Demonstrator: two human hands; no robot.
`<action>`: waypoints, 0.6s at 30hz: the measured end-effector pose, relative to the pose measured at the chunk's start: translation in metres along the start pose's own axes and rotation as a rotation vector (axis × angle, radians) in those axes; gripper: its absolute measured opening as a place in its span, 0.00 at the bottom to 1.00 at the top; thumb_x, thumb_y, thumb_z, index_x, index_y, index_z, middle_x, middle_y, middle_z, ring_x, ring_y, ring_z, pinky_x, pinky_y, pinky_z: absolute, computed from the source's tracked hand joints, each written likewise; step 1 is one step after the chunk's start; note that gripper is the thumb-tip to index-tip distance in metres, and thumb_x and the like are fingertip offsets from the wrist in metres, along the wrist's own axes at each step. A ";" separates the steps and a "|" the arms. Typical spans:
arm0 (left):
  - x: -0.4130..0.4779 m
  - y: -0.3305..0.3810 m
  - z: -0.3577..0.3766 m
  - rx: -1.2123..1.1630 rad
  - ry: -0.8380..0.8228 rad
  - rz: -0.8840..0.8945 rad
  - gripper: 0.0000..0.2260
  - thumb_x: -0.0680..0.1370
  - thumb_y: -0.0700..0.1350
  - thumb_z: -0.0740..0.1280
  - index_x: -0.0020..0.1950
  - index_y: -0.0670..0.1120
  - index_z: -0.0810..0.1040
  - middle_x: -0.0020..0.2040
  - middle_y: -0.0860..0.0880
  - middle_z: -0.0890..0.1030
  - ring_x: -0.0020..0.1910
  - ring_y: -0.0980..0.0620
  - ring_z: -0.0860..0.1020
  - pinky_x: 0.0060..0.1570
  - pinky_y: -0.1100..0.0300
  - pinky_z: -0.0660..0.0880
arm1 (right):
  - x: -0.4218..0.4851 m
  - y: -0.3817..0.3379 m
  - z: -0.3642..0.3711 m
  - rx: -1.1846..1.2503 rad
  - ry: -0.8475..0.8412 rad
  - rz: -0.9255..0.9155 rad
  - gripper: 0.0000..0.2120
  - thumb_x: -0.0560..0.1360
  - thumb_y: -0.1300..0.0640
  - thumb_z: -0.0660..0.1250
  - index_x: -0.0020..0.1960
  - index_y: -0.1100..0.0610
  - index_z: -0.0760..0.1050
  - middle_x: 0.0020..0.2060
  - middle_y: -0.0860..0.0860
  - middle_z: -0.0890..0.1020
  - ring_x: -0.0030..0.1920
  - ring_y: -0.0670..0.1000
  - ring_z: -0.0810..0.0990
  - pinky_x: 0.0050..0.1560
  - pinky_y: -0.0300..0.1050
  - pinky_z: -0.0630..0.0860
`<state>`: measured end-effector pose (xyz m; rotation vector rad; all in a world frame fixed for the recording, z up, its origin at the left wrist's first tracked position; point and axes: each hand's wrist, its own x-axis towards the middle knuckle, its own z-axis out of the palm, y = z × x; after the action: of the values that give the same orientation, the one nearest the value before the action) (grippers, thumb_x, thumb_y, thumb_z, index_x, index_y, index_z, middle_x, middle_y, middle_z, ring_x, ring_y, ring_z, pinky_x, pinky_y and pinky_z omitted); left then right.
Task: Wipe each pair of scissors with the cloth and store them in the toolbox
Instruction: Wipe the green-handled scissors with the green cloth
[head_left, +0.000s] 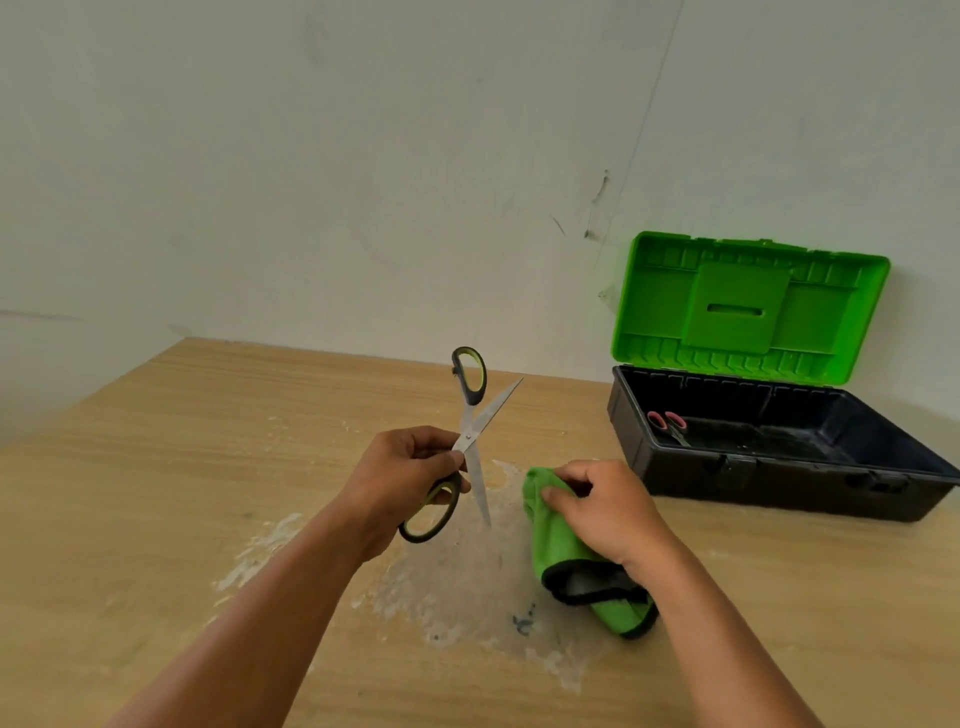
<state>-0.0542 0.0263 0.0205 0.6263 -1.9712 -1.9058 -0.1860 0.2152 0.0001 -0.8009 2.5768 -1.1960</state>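
My left hand (402, 470) holds a pair of green-and-black scissors (470, 441) above the table, blades spread wide, one handle up and one blade tip pointing down at the tabletop. To its right, my right hand (605, 509) grips a green cloth with black edging (582, 577), which rests on the table. At the right stands the toolbox (675, 467), black base with its green lid (748, 306) raised against the wall. Inside it lies a pair of pink-handled scissors (670, 423).
The wooden table (182, 467) has a patch of whitish, scraped residue under and in front of my hands. A white wall runs close behind the table and the toolbox. The table's left edge slants away at the far left.
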 end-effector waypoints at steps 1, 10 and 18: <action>0.002 0.000 0.001 -0.007 0.012 0.002 0.06 0.79 0.38 0.68 0.52 0.42 0.84 0.43 0.44 0.87 0.41 0.49 0.85 0.41 0.58 0.79 | -0.001 0.000 -0.001 0.107 0.003 -0.020 0.06 0.79 0.55 0.72 0.53 0.49 0.86 0.46 0.40 0.86 0.50 0.44 0.84 0.45 0.35 0.75; 0.013 -0.018 0.001 -0.162 -0.004 -0.053 0.06 0.78 0.37 0.69 0.52 0.40 0.84 0.40 0.40 0.85 0.38 0.49 0.84 0.39 0.59 0.79 | -0.010 0.002 0.003 0.645 -0.095 -0.035 0.08 0.81 0.60 0.68 0.53 0.54 0.87 0.47 0.57 0.88 0.47 0.54 0.87 0.46 0.44 0.82; 0.010 -0.033 0.010 -0.205 -0.007 0.009 0.09 0.77 0.32 0.69 0.55 0.41 0.79 0.36 0.42 0.85 0.35 0.46 0.84 0.36 0.60 0.80 | -0.010 0.003 0.020 0.584 -0.115 -0.126 0.11 0.83 0.60 0.65 0.59 0.53 0.84 0.53 0.50 0.88 0.56 0.50 0.86 0.55 0.41 0.81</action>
<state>-0.0653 0.0288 -0.0138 0.5521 -1.7486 -2.0726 -0.1713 0.2098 -0.0158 -0.8620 1.9394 -1.7555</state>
